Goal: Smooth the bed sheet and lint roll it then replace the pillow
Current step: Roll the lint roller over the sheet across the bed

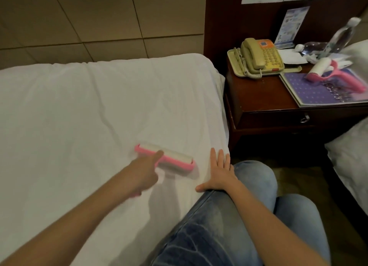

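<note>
A white bed sheet (89,106) covers the bed and shows soft creases across its middle. My left hand (144,173) grips the handle of a pink lint roller (175,159), index finger stretched along it; the white roll lies on the sheet near the bed's right side. My right hand (218,173) rests flat on the sheet at the bed's edge, fingers straight and together, beside my knee. No pillow lies on the part of this bed that I see.
A dark wooden nightstand (264,106) stands right of the bed. It carries a beige phone (260,55) on a tray, a second pink lint roller (334,74) on a purple booklet, and a water bottle (342,35). White bedding of another bed (350,156) shows at far right.
</note>
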{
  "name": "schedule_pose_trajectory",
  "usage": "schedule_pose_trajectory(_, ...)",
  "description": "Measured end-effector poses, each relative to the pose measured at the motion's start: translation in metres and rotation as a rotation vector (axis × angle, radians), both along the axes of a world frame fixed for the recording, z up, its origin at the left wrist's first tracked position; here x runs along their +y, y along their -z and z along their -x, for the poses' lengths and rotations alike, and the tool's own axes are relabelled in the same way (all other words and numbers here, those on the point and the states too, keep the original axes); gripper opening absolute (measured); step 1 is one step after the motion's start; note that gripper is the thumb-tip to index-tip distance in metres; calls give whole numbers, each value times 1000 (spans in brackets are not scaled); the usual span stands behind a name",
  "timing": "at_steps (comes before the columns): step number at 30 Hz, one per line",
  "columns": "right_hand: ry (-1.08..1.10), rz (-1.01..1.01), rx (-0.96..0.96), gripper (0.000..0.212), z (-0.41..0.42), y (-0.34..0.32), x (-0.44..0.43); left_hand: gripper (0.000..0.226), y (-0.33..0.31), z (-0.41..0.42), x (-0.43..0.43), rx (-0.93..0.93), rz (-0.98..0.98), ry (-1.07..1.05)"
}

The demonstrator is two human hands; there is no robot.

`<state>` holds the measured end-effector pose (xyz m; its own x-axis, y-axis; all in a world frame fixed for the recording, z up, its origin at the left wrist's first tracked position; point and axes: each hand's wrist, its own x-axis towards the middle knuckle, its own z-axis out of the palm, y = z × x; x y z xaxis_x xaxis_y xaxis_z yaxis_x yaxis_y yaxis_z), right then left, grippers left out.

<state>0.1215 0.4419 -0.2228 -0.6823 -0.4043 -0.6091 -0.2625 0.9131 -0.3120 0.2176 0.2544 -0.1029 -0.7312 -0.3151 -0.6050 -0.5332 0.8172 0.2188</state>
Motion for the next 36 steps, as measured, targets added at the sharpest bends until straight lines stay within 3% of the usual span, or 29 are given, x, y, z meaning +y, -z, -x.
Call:
schedule_pose_trajectory(4,7,11,19,135,-1,-2,-1,72,22,73,3,211,58,53)
schedule_pose_trajectory(8,17,11,32,135,-2,0,-3,73,50,120,13,364,-13,24)
schedule_pose_trajectory(11,16,19,22,136,-1,1,-2,74,42,97,20,316,-26,11)
schedule_pose_trajectory(17,13,22,15,139,2,2,-4,73,13,9,23,37,15,76)
schedule_pose_trajectory(24,49,28,44,136,1,2,-3,74,46,133,35,337,-8,27)
schedule_pose_trajectory(27,81,28,56,136,1,1,-4,76,37,157,39,328,-80,-26)
schedule_pose_trajectory(33,184,-8,68,144,-1,3,-7,75,28,22,25,180,5,63)
schedule_pose_trajectory(36,162,8,28,140,0,3,-5,71,20,4,20,86,21,89)
